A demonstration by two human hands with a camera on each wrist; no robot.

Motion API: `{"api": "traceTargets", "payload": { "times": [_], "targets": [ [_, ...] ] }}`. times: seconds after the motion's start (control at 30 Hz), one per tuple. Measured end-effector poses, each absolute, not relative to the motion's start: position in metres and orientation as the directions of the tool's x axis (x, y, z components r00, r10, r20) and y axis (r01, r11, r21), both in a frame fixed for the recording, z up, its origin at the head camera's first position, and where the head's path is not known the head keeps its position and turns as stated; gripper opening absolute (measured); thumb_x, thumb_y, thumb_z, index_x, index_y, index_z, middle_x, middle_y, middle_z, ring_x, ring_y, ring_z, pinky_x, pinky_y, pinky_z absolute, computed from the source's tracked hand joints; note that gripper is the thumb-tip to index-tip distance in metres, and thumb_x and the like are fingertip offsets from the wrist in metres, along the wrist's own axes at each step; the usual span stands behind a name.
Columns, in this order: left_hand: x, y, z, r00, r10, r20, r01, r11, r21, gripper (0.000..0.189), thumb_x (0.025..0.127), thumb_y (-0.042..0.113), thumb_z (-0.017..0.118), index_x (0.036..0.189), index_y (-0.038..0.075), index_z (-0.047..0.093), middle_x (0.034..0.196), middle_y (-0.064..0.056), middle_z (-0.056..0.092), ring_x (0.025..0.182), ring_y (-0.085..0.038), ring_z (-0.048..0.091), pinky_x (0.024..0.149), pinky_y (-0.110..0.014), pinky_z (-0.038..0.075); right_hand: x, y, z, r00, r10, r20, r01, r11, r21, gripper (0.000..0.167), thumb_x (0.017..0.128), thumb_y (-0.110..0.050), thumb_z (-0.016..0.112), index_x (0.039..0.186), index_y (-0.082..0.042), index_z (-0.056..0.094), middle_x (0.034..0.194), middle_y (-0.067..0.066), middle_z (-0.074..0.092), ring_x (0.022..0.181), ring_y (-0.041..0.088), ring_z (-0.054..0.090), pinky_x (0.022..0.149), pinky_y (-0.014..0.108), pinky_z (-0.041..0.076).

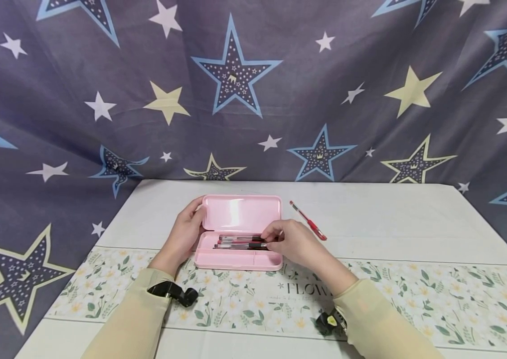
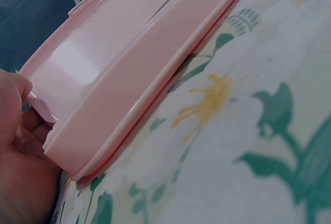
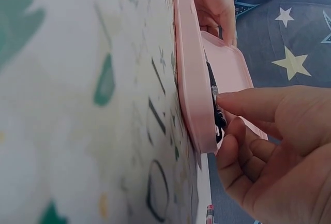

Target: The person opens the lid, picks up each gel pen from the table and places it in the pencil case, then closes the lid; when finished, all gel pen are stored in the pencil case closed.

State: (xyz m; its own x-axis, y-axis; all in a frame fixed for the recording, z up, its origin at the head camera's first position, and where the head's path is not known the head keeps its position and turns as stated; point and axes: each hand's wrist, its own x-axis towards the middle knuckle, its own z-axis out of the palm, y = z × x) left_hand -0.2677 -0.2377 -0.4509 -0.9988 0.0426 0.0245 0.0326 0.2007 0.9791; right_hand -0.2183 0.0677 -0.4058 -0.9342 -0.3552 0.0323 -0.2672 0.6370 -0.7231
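A pink pencil case (image 1: 224,258) lies with its lid (image 1: 258,210) raised on the table. My left hand (image 1: 186,230) grips the lid's left edge, the thumb on the inner face; the left wrist view shows this hand (image 2: 26,146) at the case's corner. Several pens (image 1: 235,245) with clear barrels, black or red parts, lie in the case's back compartment. At the compartment's right end, my right hand (image 1: 295,242) pinches a black pen (image 3: 214,92) by its dark end, partly hidden by the fingers. The case's front compartments show no pens.
A red pen (image 1: 308,220) lies on the white table (image 1: 379,219) to the right of the case. A floral runner (image 1: 415,294) crosses the table's front part. Behind the table hangs a dark curtain (image 1: 280,45) with stars.
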Motion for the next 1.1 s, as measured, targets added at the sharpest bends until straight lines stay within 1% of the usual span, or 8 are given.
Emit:
{"api": "traceTargets", "payload": {
  "times": [0.13,0.37,0.57,0.67,0.8,1.0,1.1],
  "targets": [
    [-0.268,-0.237,-0.45,-0.999,0.04,0.019,0.027,0.204,0.979,0.049,0.121,0.035,0.041,0.169,0.025,0.045,0.147,-0.016,0.061,0.131,-0.029,0.065,0.111,-0.044,0.054,-0.218,0.068,-0.406,-0.938,-0.345,0.019,-0.251,0.642,-0.724,0.016,0.096,-0.002,0.084,0.101,-0.017,0.081,0.09,-0.009,0.07,0.081,0.012,0.061,0.075,0.033,0.05],
    [-0.268,-0.237,-0.449,-0.999,0.03,0.015,0.021,0.202,0.979,0.049,0.121,0.034,0.041,0.169,0.025,0.044,0.145,-0.015,0.062,0.13,-0.028,0.066,0.109,-0.042,0.056,-0.217,0.068,-0.405,-0.941,-0.339,0.007,-0.235,0.638,-0.733,0.016,0.096,-0.003,0.084,0.1,-0.017,0.081,0.09,-0.009,0.07,0.081,0.013,0.061,0.074,0.033,0.049],
    [-0.268,-0.237,-0.45,-0.999,0.031,0.018,0.024,0.206,0.978,0.049,0.121,0.035,0.041,0.169,0.024,0.044,0.146,-0.017,0.061,0.13,-0.028,0.065,0.108,-0.04,0.056,-0.22,0.074,-0.403,-0.94,-0.336,0.05,-0.263,0.627,-0.734,0.012,0.096,-0.006,0.085,0.101,-0.016,0.081,0.089,-0.009,0.07,0.081,0.013,0.063,0.071,0.033,0.051],
    [-0.269,-0.238,-0.45,-0.999,0.029,0.017,0.022,0.207,0.978,0.049,0.121,0.034,0.041,0.169,0.025,0.045,0.145,-0.017,0.061,0.129,-0.029,0.065,0.108,-0.041,0.056,-0.222,0.079,-0.401,-0.94,-0.333,0.077,-0.28,0.624,-0.73,0.011,0.096,-0.008,0.086,0.103,-0.015,0.082,0.09,-0.008,0.07,0.083,0.014,0.065,0.074,0.034,0.052],
    [-0.269,-0.238,-0.45,-1.0,0.028,0.009,0.015,0.208,0.978,0.048,0.121,0.034,0.041,0.169,0.025,0.045,0.146,-0.016,0.061,0.13,-0.028,0.065,0.11,-0.042,0.055,-0.225,0.087,-0.397,-0.947,-0.31,0.084,-0.266,0.609,-0.747,0.011,0.097,-0.011,0.085,0.108,-0.012,0.082,0.092,-0.006,0.071,0.084,0.017,0.065,0.077,0.035,0.053],
    [-0.268,-0.237,-0.449,-1.0,0.031,0.003,0.01,0.209,0.978,0.049,0.121,0.033,0.041,0.169,0.026,0.044,0.146,-0.014,0.061,0.131,-0.028,0.065,0.111,-0.043,0.054,-0.23,0.101,-0.39,-0.962,-0.248,0.116,-0.241,0.57,-0.786,0.02,0.097,-0.015,0.086,0.115,-0.008,0.081,0.094,-0.002,0.074,0.087,0.023,0.068,0.08,0.037,0.053],
    [-0.268,-0.236,-0.449,-1.0,0.03,0.003,0.009,0.207,0.978,0.049,0.121,0.033,0.04,0.169,0.026,0.044,0.146,-0.014,0.061,0.131,-0.028,0.065,0.11,-0.043,0.055,-0.232,0.108,-0.388,-0.967,-0.217,0.132,-0.235,0.567,-0.789,0.022,0.097,-0.016,0.086,0.116,-0.007,0.081,0.094,-0.002,0.074,0.088,0.024,0.067,0.081,0.037,0.052]
  ]
}}
